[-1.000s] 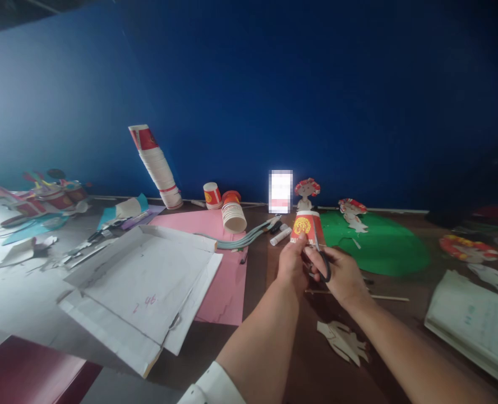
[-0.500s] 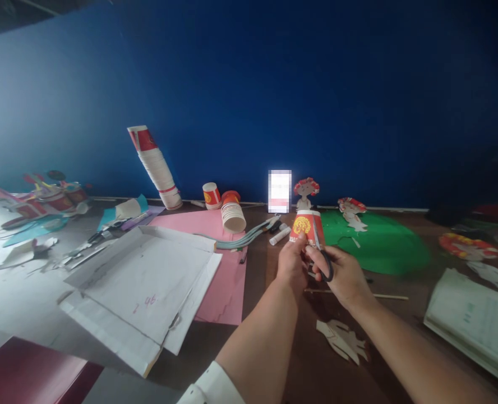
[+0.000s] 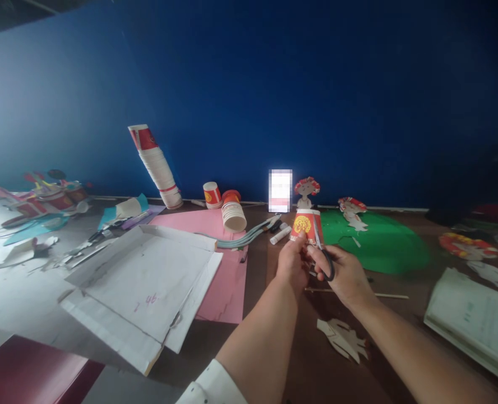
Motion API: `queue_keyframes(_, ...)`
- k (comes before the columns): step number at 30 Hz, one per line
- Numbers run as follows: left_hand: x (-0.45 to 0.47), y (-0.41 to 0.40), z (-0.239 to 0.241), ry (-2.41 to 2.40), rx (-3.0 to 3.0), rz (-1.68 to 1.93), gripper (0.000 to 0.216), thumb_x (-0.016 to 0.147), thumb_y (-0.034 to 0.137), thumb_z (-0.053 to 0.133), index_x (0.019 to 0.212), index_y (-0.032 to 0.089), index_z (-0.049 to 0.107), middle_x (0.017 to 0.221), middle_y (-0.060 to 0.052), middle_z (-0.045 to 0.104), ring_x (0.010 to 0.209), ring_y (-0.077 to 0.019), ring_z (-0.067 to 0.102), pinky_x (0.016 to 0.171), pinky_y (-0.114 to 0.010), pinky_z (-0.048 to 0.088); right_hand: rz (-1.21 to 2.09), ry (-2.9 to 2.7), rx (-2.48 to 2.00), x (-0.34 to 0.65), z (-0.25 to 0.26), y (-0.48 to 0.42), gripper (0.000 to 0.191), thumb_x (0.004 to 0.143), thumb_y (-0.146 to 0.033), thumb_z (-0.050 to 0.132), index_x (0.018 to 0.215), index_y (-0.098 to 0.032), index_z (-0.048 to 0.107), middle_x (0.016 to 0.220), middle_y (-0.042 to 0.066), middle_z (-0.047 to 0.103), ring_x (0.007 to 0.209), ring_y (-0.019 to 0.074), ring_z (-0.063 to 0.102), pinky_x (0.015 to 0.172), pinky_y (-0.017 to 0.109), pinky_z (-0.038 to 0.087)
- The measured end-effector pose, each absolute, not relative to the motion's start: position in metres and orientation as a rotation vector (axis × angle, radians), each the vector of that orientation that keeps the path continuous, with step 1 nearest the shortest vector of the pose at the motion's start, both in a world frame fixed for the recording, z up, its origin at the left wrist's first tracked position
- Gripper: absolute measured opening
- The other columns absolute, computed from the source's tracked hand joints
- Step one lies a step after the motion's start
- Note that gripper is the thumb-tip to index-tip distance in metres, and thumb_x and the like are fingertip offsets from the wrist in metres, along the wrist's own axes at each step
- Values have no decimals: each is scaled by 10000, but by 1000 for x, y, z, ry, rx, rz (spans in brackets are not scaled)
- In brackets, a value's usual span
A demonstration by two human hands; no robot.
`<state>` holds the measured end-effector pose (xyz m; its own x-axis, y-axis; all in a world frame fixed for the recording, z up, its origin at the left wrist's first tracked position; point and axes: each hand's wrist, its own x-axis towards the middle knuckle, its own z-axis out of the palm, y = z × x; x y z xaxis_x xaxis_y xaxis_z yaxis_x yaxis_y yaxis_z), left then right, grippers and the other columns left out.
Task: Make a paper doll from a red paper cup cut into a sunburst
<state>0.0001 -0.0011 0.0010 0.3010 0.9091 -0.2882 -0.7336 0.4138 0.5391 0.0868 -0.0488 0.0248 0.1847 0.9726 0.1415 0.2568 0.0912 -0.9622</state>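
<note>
A red and white paper cup (image 3: 307, 223) with a yellow emblem is held upside down in my left hand (image 3: 291, 262), thumb on its printed side. My right hand (image 3: 346, 275) grips black-handled scissors (image 3: 328, 266), their blades pointing up along the right side of the cup. My fingers hide the cup's lower rim and part of the scissors. Just behind the cup stands a paper figure (image 3: 307, 192) with a red-fringed head. Nearer to me, below my right hand, lies a white paper cutout (image 3: 344, 340). A thin wooden stick (image 3: 387, 296) lies under my right wrist.
Left of my hands are a white cardboard box lid (image 3: 143, 286), pink paper (image 3: 227, 297), a white glue stick (image 3: 280, 234) and a leaning stack of paper cups (image 3: 158, 171). Green paper (image 3: 383, 247) and an open book (image 3: 476, 320) lie to the right. A blue partition (image 3: 249, 90) rises behind.
Almost nothing differs. Both hands, the cup and the scissors keep nearly the same place, with a very slight shift of the view.
</note>
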Motion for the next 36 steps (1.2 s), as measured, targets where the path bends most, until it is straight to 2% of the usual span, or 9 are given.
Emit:
queue_keyframes(3,-4,0,5,585,167,1217,304,786,323,775,688,141,552,533,30,498,399,-64,458,392,-162,363,846,-1280,-1381,89,24,-49,439,722,-629,718,650,-203,639,490,-16,583,401,113,518,392,230,402)
queue_keyframes(5,-8,1,10,537,64,1267,225,817,218,750,721,132,566,553,47,467,417,-30,427,398,-116,328,845,-1279,-1378,90,25,-49,450,723,-640,711,643,-204,634,487,-16,577,398,112,515,389,230,400)
queue_keyframes(8,-13,3,16,489,4,1276,157,865,127,683,750,126,576,571,58,425,423,-5,382,385,-76,279,848,-1281,-1383,90,27,-50,454,714,-640,717,623,-205,627,477,-17,568,395,109,509,387,228,398)
queue_keyframes(10,-15,3,19,496,-2,1272,138,885,99,647,763,124,586,590,50,437,428,-3,391,387,-67,298,853,-1284,-1388,91,29,-50,451,709,-639,721,620,-206,631,474,-17,567,396,110,507,389,230,400)
queue_keyframes(17,-13,1,21,543,50,1265,116,879,110,653,770,107,613,604,17,523,451,-25,472,424,-86,411,860,-1282,-1406,94,28,-48,424,712,-606,731,619,-209,615,506,-20,585,421,110,524,419,234,411)
queue_keyframes(24,-13,4,10,553,131,1213,206,802,183,751,701,131,579,582,26,535,445,-53,497,456,-144,428,881,-1361,-1400,95,29,-46,399,735,-602,697,715,-206,649,555,0,633,506,159,587,483,268,457)
queue_keyframes(28,-13,9,8,558,35,1277,176,825,130,715,711,129,582,588,30,538,441,-44,498,493,-144,459,892,-1470,-1367,93,24,-46,355,745,-550,704,792,-200,674,629,2,663,595,171,598,563,279,482)
queue_keyframes(31,-15,12,10,568,-15,1331,182,838,100,694,703,126,576,594,29,534,445,-34,500,481,-120,448,909,-1560,-1344,92,17,-47,337,781,-518,678,877,-194,686,705,17,701,647,184,620,618,293,503)
queue_keyframes(36,-19,9,11,590,15,1280,236,797,211,762,692,126,569,588,21,545,409,-53,491,390,-146,385,834,-1679,-1404,92,7,-49,279,816,-428,669,993,-215,704,840,38,759,748,213,680,699,307,516)
